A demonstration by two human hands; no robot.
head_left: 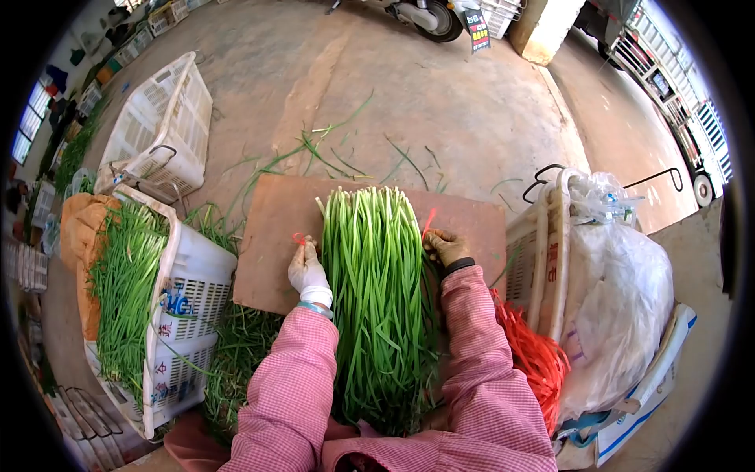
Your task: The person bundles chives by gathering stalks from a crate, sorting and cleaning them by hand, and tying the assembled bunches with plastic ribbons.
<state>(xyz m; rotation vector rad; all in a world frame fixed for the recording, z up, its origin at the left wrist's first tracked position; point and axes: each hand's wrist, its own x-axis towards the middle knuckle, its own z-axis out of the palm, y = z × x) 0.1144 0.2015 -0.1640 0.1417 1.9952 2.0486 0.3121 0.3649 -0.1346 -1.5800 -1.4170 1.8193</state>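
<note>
A thick bundle of long green stalks [373, 291] with pale cut ends lies on a brown board [275, 208], its ends pointing away from me. My left hand [307, 267], in a whitish glove, is closed at the bundle's left side, with a red tie end [298, 237] between its fingers. At the right side my right hand [448, 246], in a darker glove, is closed on the other red tie end [429, 220]. The middle of the tie is hidden, apparently under the bundle.
A white crate [193, 271] full of green stalks stands at left, an empty-looking one [161, 126] behind it. Red strips [531, 354] hang at right beside a crate [557, 252] with clear plastic bags [621, 307]. Loose stalks [314, 149] litter the floor; a motorbike wheel [440, 22] is beyond.
</note>
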